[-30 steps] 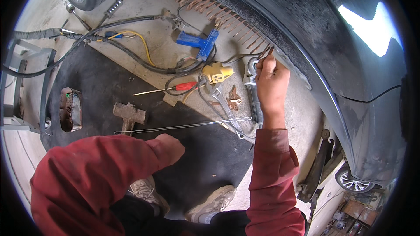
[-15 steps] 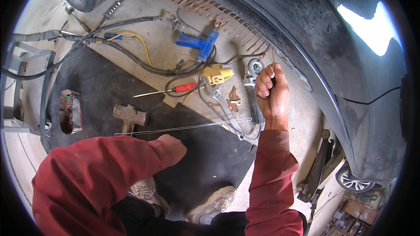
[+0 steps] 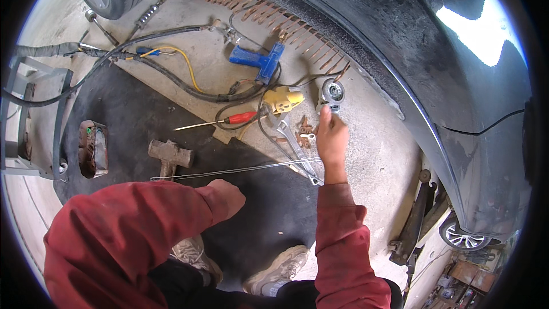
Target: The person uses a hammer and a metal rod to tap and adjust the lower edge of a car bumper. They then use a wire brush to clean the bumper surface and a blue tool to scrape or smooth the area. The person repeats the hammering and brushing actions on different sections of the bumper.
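Observation:
My right hand (image 3: pixel 333 140) is closed around the body of an angle grinder (image 3: pixel 332 92), whose round head shows beyond my thumb; the rest of its body is hidden under the hand and wrist. My left hand (image 3: pixel 229 199) is bent down over my lap with its fingers hidden. Just beyond it lies a long, thin bent wire (image 3: pixel 246 169). Left of the grinder are an adjustable wrench (image 3: pixel 296 146) and several small rusty metal pieces (image 3: pixel 303 130). A row of copper-coloured pins (image 3: pixel 297 33) stands along the lower edge of a dark car panel (image 3: pixel 400 63).
A blue pistol-shaped tool (image 3: pixel 260 60) with cables, a yellow socket block (image 3: pixel 283 99) and a red-handled screwdriver (image 3: pixel 240 117) lie on the floor. A hammer (image 3: pixel 170 154) and an open rusty tin (image 3: pixel 93 147) are on the black mat (image 3: pixel 131 114). A grey metal frame (image 3: pixel 60 97) stands left.
My right hand has drawn back from the end of the copper pin row, down and left onto the grinder. The grinder's head has shifted slightly. My left hand has hardly moved.

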The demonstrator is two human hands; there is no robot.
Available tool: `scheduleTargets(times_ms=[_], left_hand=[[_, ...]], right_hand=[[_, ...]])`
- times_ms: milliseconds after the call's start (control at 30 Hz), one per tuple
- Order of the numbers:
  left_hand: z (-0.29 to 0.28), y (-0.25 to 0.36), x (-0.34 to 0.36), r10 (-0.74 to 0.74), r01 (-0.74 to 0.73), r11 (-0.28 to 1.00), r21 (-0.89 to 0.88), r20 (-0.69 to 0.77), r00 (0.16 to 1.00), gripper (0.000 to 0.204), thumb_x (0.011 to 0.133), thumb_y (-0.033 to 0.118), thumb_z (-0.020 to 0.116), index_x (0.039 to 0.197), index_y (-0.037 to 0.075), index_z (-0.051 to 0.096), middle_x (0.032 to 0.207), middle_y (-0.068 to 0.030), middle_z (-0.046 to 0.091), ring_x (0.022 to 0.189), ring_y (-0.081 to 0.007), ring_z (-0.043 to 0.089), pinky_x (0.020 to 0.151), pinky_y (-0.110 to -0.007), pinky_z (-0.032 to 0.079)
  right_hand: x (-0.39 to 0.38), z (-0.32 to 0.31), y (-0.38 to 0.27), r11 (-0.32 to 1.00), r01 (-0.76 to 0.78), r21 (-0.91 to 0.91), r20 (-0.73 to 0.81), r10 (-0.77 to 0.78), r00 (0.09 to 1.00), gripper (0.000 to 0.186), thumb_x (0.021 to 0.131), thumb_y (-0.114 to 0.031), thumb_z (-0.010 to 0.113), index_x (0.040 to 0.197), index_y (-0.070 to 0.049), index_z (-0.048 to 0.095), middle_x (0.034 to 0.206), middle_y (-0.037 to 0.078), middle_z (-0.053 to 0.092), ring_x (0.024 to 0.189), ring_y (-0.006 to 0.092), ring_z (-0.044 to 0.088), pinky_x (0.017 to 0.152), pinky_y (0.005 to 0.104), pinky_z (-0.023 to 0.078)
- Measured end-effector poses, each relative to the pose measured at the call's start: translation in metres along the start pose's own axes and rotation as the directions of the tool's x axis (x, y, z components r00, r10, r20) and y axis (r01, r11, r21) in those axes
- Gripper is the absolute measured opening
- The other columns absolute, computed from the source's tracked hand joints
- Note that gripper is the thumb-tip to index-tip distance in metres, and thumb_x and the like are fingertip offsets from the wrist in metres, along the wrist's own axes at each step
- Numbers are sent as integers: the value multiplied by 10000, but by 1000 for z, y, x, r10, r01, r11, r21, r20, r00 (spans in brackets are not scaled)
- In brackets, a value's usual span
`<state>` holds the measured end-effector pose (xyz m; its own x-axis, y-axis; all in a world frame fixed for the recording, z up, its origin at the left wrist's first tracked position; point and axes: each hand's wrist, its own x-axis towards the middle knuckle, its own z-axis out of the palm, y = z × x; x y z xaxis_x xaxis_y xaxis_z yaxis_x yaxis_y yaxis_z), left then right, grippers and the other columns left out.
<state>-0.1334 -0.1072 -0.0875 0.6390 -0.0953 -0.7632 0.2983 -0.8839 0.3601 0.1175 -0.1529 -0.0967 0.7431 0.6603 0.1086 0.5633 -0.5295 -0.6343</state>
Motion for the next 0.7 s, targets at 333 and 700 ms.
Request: scheduleTargets(times_ms=[333, 700], left_hand=[[6, -5, -8, -21, 21, 1000, -8, 6, 1000, 246, 867, 123, 541, 1001, 86, 743, 1030, -120, 717, 988, -283, 687, 802, -389, 553], [10, -3, -4, -22, 22, 1000, 9, -4, 1000, 243, 865, 122, 543, 1000, 89, 742, 1026, -118, 717, 982, -284, 688, 796, -387, 554]], right_hand=[[21, -36, -101, 975, 104, 194, -170, -71, 983, 460, 981, -333, 536, 733, 40, 639, 557, 169, 568, 479, 241, 564, 514, 378, 434], [25, -25, -95, 776, -8, 631, -62, 61, 996, 350, 968, -196, 497, 686, -12, 594, 519, 87, 516, 419, 216, 467, 437, 347, 367]])
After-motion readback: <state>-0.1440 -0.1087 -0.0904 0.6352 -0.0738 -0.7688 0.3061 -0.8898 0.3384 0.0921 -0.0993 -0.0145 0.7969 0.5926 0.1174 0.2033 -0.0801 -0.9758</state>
